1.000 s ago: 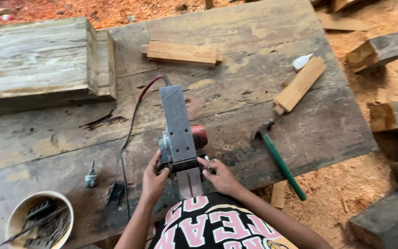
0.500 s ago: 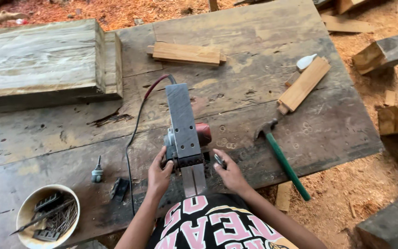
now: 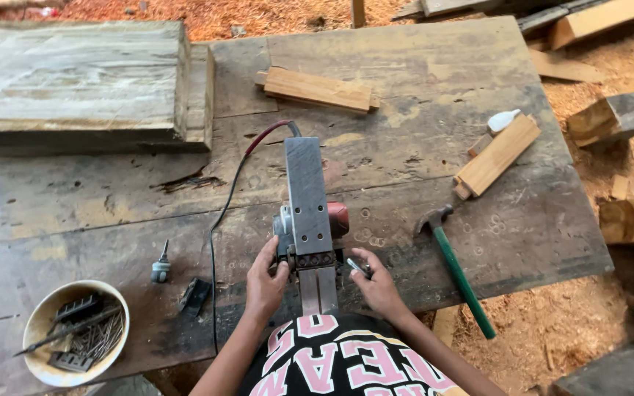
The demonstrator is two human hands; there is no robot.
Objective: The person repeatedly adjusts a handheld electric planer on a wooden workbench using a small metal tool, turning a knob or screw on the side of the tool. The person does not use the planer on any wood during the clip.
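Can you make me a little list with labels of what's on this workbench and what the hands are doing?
Place: worn wooden workbench, sawdust around it
Left hand: steadies an upside-down electric planer
Right hand: holds a small metal tool beside the planer
Cord: runs from the planer across the bench
Right side: green-handled hammer, wood strips
Left side: bowl of nails, thick plank

Left hand (image 3: 264, 284) and right hand (image 3: 377, 287) close together, fingers curled, forearms angled inward.
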